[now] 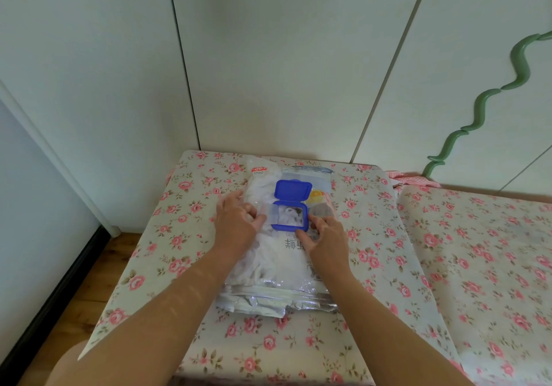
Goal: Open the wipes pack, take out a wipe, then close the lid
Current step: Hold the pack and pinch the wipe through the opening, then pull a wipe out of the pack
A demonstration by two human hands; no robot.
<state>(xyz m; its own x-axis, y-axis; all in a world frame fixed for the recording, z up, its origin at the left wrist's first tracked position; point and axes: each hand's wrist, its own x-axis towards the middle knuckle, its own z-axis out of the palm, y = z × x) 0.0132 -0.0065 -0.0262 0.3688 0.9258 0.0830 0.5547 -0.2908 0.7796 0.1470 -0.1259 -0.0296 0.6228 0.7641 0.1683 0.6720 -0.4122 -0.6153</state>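
Note:
A large clear-and-white wipes pack (268, 263) lies flat on the flowered table. Its blue lid (292, 190) is flipped up and back, away from me. Below the lid the blue-rimmed opening (289, 216) shows white wipes inside. My left hand (236, 221) rests on the pack just left of the opening, fingers curled against the film. My right hand (325, 236) presses on the pack at the opening's right and near corner, with fingertips touching the blue rim. Neither hand holds a wipe.
The table wears a cloth with pink roses (185, 236) and stands against white wall panels (268, 71). A second flowered surface (484, 251) adjoins on the right. A wavy green trim (484, 101) runs up the right wall. Wooden floor (98, 269) lies to the left.

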